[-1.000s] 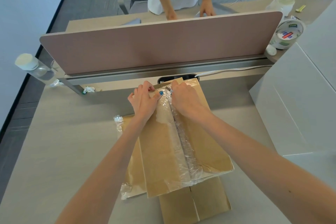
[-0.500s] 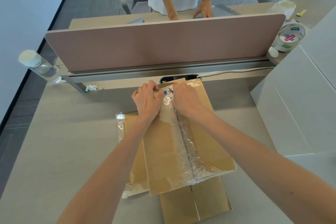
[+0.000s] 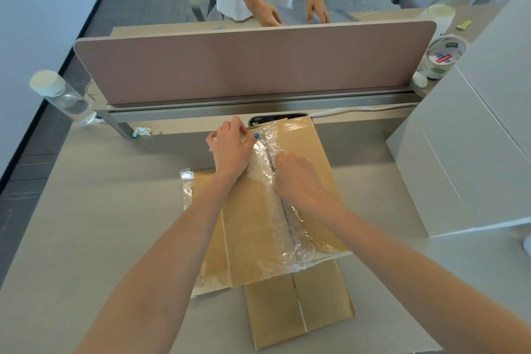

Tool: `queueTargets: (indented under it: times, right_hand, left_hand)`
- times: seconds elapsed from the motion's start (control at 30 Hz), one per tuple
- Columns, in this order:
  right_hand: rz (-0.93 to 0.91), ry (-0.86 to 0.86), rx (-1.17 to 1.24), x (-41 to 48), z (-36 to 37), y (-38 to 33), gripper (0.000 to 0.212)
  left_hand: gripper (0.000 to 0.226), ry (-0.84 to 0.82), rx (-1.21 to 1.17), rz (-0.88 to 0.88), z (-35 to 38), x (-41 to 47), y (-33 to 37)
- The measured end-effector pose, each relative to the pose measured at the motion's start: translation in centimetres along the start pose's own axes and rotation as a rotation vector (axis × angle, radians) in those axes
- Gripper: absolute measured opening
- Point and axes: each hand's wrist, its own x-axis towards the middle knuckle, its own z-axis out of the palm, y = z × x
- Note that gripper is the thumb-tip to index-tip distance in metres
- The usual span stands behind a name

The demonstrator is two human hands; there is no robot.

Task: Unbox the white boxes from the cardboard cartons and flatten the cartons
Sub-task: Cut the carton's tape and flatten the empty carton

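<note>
The cardboard carton (image 3: 250, 238) lies before the divider (image 3: 253, 63), left hand (image 3: 231, 149) gripping its divider-side edge, while the right hand (image 3: 298, 181), curled, its hold unclear, has drawn away from the divider down the tape (image 3: 275, 218), likely freeing the seam.

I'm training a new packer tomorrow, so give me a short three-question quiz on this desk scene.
1. True or false: the left hand and right hand both touch the taped brown cardboard carton.
2. The clear plastic bottle with a white cap stands: A) at the far left of the grey desk; B) on a stack of cartons; C) in the person's hand.
3. Fill in: the large plain box right of the carton is ____ in colour.
Key: 1 true; 2 A; 3 white.
</note>
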Motion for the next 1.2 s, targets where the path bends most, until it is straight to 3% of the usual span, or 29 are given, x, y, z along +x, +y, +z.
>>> queueTargets:
  times: [0.2,0.37,0.77,0.97,1.2]
  right_hand:
    - [0.04,-0.009,0.028,-1.7,0.6,0.3,0.027]
    - [0.06,0.027,0.095,-2.2,1.2,0.7,0.021]
    - [0.048,0.089,0.146,-2.9,2.0,1.3,0.021]
    - [0.037,0.096,0.115,-3.5,1.7,0.7,0.019]
    - [-0.027,0.038,0.055,-5.7,1.3,0.8,0.013]
  left_hand:
    - [0.013,-0.009,0.104,0.1,-0.6,-0.7,0.3]
    - [0.045,-0.152,0.224,0.267,-2.0,-4.3,-1.6]
    - [0.053,-0.285,0.262,0.228,-4.6,-15.3,-1.4]
    - [0.067,-0.261,0.294,0.228,-5.0,-20.3,-0.5]
    - [0.061,-0.235,0.343,0.192,-4.6,-21.5,-0.5]
